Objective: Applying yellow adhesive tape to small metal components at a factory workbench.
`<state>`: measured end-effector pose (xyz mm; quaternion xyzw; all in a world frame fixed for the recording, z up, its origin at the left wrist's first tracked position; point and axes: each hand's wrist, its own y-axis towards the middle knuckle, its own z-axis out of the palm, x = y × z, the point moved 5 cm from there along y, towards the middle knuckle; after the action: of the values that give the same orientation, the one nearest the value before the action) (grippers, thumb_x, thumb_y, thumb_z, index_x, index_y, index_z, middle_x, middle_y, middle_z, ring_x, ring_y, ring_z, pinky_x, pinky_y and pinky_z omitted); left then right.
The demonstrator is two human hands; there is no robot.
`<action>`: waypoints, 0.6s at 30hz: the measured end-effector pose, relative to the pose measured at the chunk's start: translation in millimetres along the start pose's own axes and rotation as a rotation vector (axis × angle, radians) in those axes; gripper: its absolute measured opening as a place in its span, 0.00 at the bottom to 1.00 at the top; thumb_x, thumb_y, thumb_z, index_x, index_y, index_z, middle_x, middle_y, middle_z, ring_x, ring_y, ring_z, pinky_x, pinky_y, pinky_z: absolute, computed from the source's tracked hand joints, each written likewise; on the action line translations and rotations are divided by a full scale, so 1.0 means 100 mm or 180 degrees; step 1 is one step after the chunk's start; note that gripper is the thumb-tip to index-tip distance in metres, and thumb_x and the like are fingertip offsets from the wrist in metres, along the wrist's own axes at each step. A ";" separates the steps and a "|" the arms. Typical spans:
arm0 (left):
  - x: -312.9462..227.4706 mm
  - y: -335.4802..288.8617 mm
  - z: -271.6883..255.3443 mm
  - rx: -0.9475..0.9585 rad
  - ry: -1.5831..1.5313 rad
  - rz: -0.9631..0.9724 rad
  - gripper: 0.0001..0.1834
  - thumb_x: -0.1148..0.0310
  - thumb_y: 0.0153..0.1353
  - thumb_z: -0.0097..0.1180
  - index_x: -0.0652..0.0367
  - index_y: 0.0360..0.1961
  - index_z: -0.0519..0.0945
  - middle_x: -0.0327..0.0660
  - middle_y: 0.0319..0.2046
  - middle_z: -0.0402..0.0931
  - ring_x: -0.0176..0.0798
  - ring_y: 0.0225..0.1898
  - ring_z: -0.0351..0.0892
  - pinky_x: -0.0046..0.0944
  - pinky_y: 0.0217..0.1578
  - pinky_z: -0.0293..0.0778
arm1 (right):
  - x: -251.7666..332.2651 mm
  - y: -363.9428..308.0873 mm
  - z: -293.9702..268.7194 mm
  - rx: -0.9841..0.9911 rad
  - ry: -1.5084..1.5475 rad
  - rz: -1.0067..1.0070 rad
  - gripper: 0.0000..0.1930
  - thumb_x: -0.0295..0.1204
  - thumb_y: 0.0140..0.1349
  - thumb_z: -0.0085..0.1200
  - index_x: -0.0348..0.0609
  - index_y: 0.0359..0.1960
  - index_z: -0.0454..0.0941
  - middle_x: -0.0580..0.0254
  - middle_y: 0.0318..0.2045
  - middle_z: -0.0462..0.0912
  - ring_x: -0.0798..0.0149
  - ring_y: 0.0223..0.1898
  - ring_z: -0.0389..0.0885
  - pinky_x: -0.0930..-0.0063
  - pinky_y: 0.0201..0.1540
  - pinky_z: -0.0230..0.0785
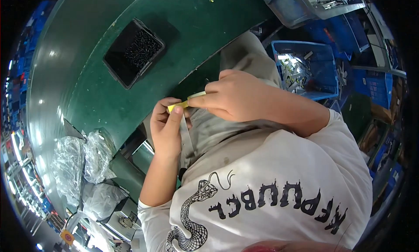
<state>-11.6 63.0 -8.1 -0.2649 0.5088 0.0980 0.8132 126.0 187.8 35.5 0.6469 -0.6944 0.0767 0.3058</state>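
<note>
My left hand point(166, 125) is closed, its thumb pressing on a short piece of yellow tape point(177, 106). From below that thumb a thin, flat metal strip point(187, 140) hangs down over my lap; how the fingers grip its upper end is hidden. My right hand point(235, 97) is closed, index finger stretched toward the tape where it meets the left thumb. A pale yellow edge point(197, 95), perhaps of a tape roll, shows between its fingers; the rest is covered. Both hands are close together over my lap, beside the table edge.
A black bin point(133, 53) with small dark parts sits on the green table point(196, 20). Plastic bags point(70, 164) lie at the left. A blue crate point(325, 68) with metal pieces stands at the right, below a grey bin point(288, 10) of metal parts.
</note>
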 end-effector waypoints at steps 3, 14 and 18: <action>-0.02 0.03 0.08 0.0127 -0.0015 -0.0024 0.04 0.73 0.68 0.56 0.62 0.38 0.76 0.41 0.29 0.80 0.31 0.25 0.77 0.30 0.23 0.75 | -0.07 0.08 -0.10 0.0202 0.0330 0.0050 0.13 0.32 0.61 0.59 0.54 0.48 0.82 0.66 0.22 0.78 0.62 0.24 0.77 0.68 0.31 0.65; -0.98 0.79 0.30 -0.0474 0.0682 -0.0021 0.08 0.69 0.66 0.58 0.61 0.30 0.78 0.36 0.21 0.76 0.31 0.21 0.78 0.28 0.23 0.73 | -0.60 1.11 -0.82 0.0692 0.0995 0.0464 0.11 0.36 0.64 0.58 0.44 0.43 0.84 0.57 0.38 0.86 0.59 0.40 0.83 0.68 0.45 0.71; -1.23 1.03 0.34 -0.0650 0.0838 -0.0049 0.07 0.70 0.65 0.56 0.64 0.36 0.78 0.38 0.23 0.77 0.31 0.22 0.79 0.28 0.22 0.72 | -0.78 1.37 -0.91 0.0692 0.0818 0.0447 0.13 0.38 0.66 0.56 0.46 0.45 0.84 0.61 0.40 0.86 0.62 0.43 0.82 0.69 0.48 0.71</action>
<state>-86.5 181.4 77.9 -0.3606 0.5964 0.1075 0.7090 23.8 320.6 107.5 0.6109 -0.6807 0.2546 0.3142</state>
